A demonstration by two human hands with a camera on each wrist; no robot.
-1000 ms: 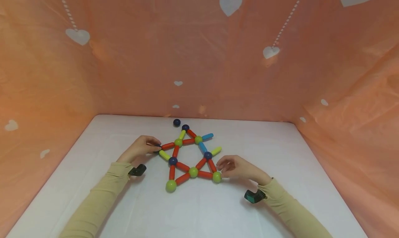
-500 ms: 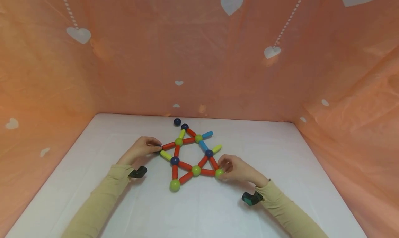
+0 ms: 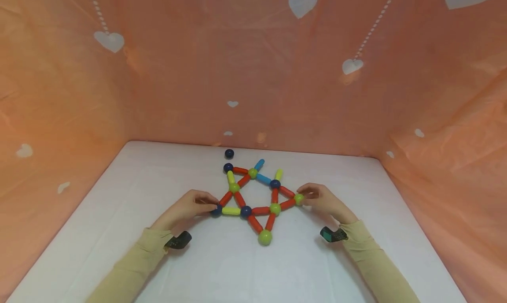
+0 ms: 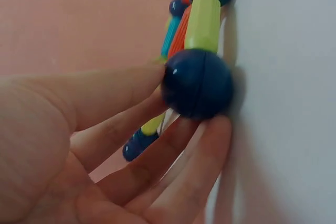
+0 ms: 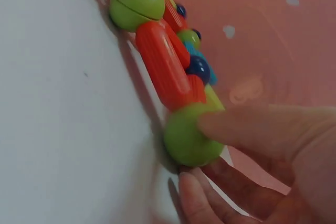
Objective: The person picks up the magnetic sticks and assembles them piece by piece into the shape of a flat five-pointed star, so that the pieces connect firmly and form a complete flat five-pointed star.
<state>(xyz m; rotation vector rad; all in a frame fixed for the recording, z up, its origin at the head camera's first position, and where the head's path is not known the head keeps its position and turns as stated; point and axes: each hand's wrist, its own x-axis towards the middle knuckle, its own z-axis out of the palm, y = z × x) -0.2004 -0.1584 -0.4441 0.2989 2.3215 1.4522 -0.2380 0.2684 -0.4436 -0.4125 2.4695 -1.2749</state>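
A star-like figure of magnetic rods and balls lies flat on the white table. My left hand (image 3: 194, 205) pinches the dark blue ball (image 4: 197, 84) at its left corner, between thumb and fingers; a yellow-green rod (image 3: 231, 211) runs from that ball. At the right corner, my right hand (image 3: 321, 199) holds a green ball (image 5: 193, 136), from which red rods (image 3: 288, 204) extend. Another green ball (image 3: 265, 237) forms the corner nearest me. A blue rod (image 3: 259, 164) and a yellow-green rod (image 3: 279, 174) stick out at the far side, each with one free end.
A loose dark blue ball (image 3: 229, 153) sits behind the figure, close to the far edge of the white table (image 3: 190, 272). Orange-pink cloth (image 3: 253, 74) with white hearts hangs behind and along both sides.
The figure has turned counterclockwise and shifted right: its left corner came nearer with my left hand, its right corner went right and away with my right hand. My right fingers closed on the green ball.
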